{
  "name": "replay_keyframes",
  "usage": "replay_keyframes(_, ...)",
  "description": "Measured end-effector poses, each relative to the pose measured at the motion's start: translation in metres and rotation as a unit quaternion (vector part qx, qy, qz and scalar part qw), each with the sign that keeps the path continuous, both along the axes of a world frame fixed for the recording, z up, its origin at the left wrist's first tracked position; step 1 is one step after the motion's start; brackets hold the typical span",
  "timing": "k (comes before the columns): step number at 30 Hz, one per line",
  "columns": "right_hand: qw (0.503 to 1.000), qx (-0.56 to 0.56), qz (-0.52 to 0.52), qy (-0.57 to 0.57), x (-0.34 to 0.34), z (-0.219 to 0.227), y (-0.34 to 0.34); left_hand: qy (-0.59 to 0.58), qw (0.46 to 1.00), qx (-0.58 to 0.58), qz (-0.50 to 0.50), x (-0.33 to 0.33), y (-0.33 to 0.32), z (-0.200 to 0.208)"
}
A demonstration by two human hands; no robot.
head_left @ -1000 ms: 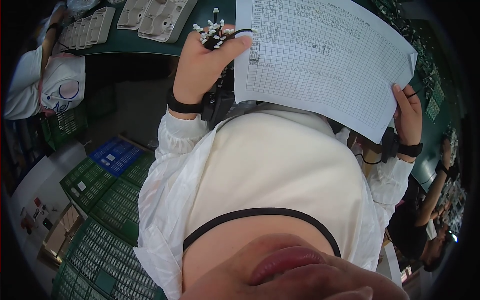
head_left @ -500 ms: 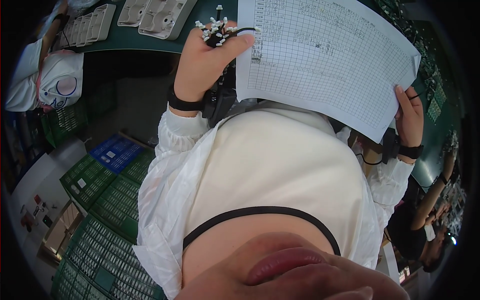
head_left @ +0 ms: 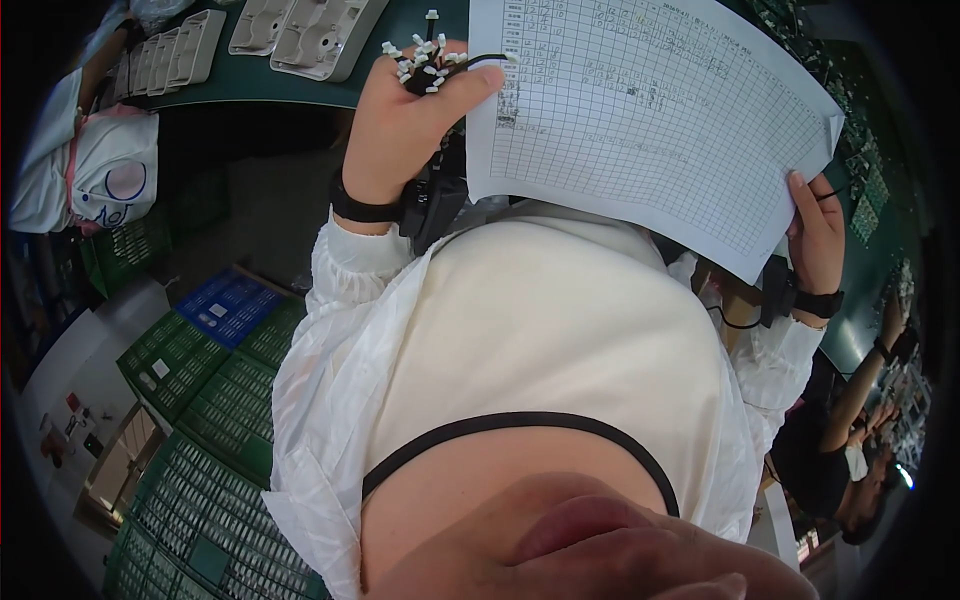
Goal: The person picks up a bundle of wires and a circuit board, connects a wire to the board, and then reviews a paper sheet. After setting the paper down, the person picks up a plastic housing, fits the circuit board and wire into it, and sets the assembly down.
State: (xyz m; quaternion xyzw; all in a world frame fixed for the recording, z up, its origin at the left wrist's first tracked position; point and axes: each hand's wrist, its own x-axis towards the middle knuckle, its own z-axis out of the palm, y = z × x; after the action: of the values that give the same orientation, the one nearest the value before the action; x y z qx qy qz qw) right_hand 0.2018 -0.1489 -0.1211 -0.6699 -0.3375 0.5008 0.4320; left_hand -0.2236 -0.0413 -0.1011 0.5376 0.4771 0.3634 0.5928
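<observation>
A large white sheet of paper (head_left: 640, 140) printed with a grid table and partly filled in by hand spans the space between my two hands. My left hand (head_left: 400, 130) is closed round a bundle of black cables with white connectors (head_left: 428, 62), whose ends fan out above the fist. Its thumb reaches the paper's left edge; whether it presses on the sheet is hard to tell. At the lower right edge of the paper, my right hand (head_left: 818, 235) pinches it, thumb on the printed side and fingers mostly behind.
Behind the paper lies a green tabletop (head_left: 420, 30), with light grey plastic housings (head_left: 325, 35) at the back left and green circuit boards (head_left: 868, 200) at the right. Green crates (head_left: 200, 500) and a blue crate (head_left: 228, 305) stand lower left. Other people (head_left: 815, 450) work on both sides.
Both hands, the cables and the paper have shifted very slightly left in view. The grips look the same.
</observation>
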Motion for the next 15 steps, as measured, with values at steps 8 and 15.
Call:
replay_keyframes(8, 1.0, 0.006, 0.003, 0.005, -0.002, 0.005, 0.007, -0.003, 1.0, -0.004, 0.025, 0.001, 0.007, -0.001)
replay_keyframes(15, 1.0, 0.002, 0.004, -0.002, -0.001, 0.005, 0.017, 0.007, 1.0, -0.005, 0.026, 0.0, 0.016, -0.006)
